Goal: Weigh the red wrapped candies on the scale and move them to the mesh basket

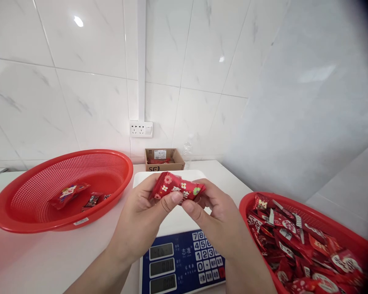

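Note:
Between both hands is a red snack packet (176,187) printed with small white, pink and green flowers. My left hand (145,212) grips its left part, thumb across the front. On the lower right part, my right hand (213,208) pinches it between thumb and fingers. Below the hands lies a digital scale (162,261) with a blue keypad panel, a display and a white weighing plate (168,222). The hands hold the packet above the plate, partly covering it. My right forearm hides some of the keys.
A red mesh basket (110,163) at left holds a few packets. At right, another red basket (248,200) is heaped with red snack packets (291,241). Near the tiled wall stand a small cardboard box (168,167) and a clear plastic bottle (187,153).

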Demonstrator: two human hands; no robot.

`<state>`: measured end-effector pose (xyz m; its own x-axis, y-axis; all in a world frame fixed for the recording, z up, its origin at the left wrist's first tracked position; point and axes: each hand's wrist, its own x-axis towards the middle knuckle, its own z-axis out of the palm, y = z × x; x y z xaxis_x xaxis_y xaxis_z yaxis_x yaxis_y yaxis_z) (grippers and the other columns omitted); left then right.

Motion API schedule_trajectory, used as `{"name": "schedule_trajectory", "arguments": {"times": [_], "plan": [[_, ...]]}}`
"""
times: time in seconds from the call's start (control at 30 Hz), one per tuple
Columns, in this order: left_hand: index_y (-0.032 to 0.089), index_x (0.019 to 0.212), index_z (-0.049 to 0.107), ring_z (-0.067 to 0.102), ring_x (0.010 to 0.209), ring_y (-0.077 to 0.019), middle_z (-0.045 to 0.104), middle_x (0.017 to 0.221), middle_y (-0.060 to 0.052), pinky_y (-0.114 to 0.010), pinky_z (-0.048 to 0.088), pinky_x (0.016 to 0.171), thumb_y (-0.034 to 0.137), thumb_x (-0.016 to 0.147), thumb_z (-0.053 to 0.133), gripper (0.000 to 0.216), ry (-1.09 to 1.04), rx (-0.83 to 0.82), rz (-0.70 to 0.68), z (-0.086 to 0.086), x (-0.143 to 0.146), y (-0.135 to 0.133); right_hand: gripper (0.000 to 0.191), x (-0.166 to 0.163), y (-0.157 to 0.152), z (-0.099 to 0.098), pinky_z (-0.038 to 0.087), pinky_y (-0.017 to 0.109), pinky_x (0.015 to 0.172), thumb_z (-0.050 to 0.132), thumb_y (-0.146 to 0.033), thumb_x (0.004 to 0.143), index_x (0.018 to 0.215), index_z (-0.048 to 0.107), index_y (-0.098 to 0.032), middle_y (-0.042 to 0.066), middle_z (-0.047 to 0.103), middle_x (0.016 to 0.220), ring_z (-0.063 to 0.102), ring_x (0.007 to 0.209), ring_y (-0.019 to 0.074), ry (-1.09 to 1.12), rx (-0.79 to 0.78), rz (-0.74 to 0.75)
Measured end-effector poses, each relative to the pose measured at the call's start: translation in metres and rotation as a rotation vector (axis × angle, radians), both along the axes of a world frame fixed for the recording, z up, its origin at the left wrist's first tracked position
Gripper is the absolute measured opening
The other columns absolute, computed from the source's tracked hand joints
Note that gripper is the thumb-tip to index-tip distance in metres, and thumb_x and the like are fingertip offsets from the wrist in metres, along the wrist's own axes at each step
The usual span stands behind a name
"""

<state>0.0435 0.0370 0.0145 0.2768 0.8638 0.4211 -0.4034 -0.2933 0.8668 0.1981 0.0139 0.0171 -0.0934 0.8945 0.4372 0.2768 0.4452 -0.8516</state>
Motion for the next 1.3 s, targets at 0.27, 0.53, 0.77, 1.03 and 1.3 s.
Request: {"name": "schedule_trajectory", "arguments": {"times": [0.27,0.53,0.77,1.03,1.3], "plan": [[0.033,0.125,0.052,0.061,0.102,-0.0170,0.060,0.117,-0.001,-0.026,0.058,0.078,0.045,0.085,0.070,0.045,-0.025,-0.056,0.069,-0.005,0.004,0.004,0.019,-0.004,0.010,-0.009,0.052,0.021,0.062,0.061,-0.010,0.088,0.094,0.065,-0.028,-0.001,0.063,0.097,0.062,0.089,0.0133,-0.053,0.528,-0.327],[0.036,0.118,0.059,0.063,0.100,-0.0119,0.065,0.110,0.003,-0.020,0.056,0.083,0.022,0.085,0.073,0.039,-0.181,-0.012,0.093,-0.003,0.005,0.006,0.029,0.000,0.009,-0.010,0.057,0.025,0.072,0.048,-0.014,0.097,0.105,0.069,-0.033,0.001,0.062,0.121,0.060,0.109,0.0167,-0.004,0.476,-0.250],[0.032,0.102,0.072,0.065,0.095,-0.0109,0.070,0.103,0.002,-0.017,0.056,0.083,0.022,0.087,0.071,0.018,-0.090,0.098,0.125,-0.006,0.003,0.001,0.026,0.000,0.004,-0.008,0.058,0.022,0.066,0.062,-0.026,0.093,0.116,0.064,-0.039,-0.002,0.072,0.108,0.068,0.087,0.0134,0.113,0.221,-0.029],[0.035,0.113,0.072,0.067,0.094,-0.0131,0.073,0.108,0.001,-0.016,0.056,0.076,0.019,0.085,0.073,0.032,-0.101,0.006,0.005,0.000,0.001,-0.009,0.030,0.002,-0.006,-0.001,0.056,0.025,0.056,0.069,-0.024,0.085,0.113,0.070,-0.034,0.000,0.075,0.093,0.068,0.072,0.0153,0.236,0.176,-0.096],[0.038,0.111,0.071,0.065,0.089,-0.0119,0.070,0.105,0.001,-0.012,0.056,0.067,0.021,0.083,0.075,0.033,-0.054,0.028,0.014,0.003,-0.003,-0.015,0.041,0.001,-0.010,0.000,0.054,0.024,0.059,0.070,-0.018,0.082,0.117,0.069,-0.039,-0.002,0.075,0.093,0.066,0.072,0.0139,0.272,0.162,-0.071]]}}
